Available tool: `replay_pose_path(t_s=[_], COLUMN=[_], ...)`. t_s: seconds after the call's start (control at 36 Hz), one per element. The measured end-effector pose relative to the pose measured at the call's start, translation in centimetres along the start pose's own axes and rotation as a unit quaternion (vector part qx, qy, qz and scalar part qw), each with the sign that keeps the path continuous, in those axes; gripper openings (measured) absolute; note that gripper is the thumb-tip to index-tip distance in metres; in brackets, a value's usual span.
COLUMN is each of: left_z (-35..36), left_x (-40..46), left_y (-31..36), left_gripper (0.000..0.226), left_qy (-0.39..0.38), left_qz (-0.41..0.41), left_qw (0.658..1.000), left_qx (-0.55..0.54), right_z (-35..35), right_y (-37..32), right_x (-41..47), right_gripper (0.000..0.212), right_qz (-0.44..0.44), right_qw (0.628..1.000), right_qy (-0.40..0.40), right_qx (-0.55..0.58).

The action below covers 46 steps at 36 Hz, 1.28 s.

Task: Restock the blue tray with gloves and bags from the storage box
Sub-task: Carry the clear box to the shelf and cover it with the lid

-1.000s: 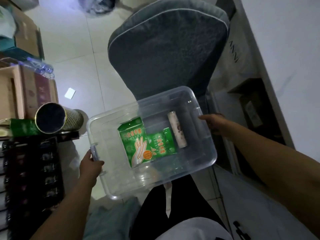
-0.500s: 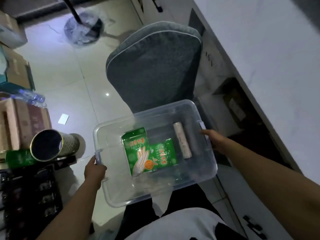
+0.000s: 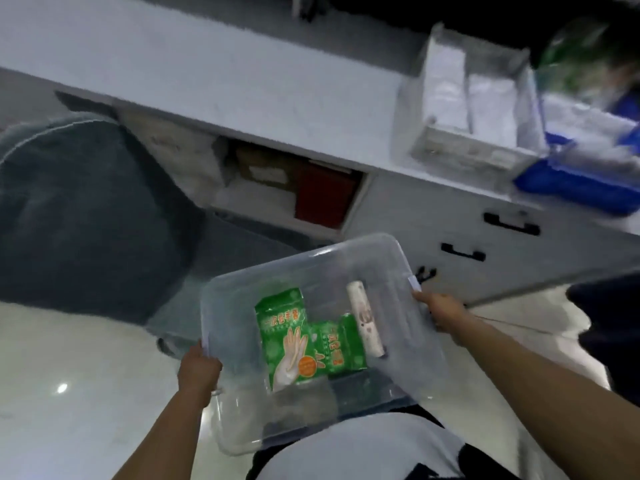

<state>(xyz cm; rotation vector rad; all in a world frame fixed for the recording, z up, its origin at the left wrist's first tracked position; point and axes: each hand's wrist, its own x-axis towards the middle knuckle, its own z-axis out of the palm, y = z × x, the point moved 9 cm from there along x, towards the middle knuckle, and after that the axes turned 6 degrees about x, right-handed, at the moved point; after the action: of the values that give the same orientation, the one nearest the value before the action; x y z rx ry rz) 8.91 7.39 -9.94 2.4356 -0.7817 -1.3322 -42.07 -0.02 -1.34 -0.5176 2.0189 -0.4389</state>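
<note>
Gripping opposite rims of clear storage box: left hand, right hand.

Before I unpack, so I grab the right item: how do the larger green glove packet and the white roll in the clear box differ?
The larger green glove packet is flat and bright green with a printed hand; the white roll is a slim pale cylinder. The packet lies mid-box, overlapping a smaller green packet; the roll lies nearer the right hand. Both rest loose on the clear plastic storage box floor.

Single head-mounted wide-angle view, aimed steeply downward, close over storage box at lower centre; counter across upper frame.
</note>
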Motion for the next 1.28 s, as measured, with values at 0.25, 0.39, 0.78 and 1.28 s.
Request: replay_pose_path(t_s=[0.25,0.39,0.78,1.28], left_z=[15.0,26.4,59.5,92.3], left_x=[-5.6,-12.1,-35.8,-59.3], left_y=[19.2,26.7,37.8,54.2], left_gripper=[0.033,0.025,0.041,0.037], left_qy=[-0.097,-0.133,-0.233,-0.301], left_qz=[0.194,0.27,0.439,0.623], left_qw=[0.959,0.92,0.766,0.504], left_qx=[0.181,0.252,0.408,0.517], right_z=[-18.7,-26.3,-40.5,-46.8], right_y=[17.3,26.2,46.7,45.8], right_x=[-4.8,-6.1,-9.5,-5.0], right_gripper=[0.037,0.032,0.028,0.016], right_qz=[0.097,0.122,0.208,0.221], right_qw=[0.957,0.905,0.729,0.5], right_qy=[0.111,0.16,0.283,0.367], right_qx=[0.249,0.375,0.587,0.752])
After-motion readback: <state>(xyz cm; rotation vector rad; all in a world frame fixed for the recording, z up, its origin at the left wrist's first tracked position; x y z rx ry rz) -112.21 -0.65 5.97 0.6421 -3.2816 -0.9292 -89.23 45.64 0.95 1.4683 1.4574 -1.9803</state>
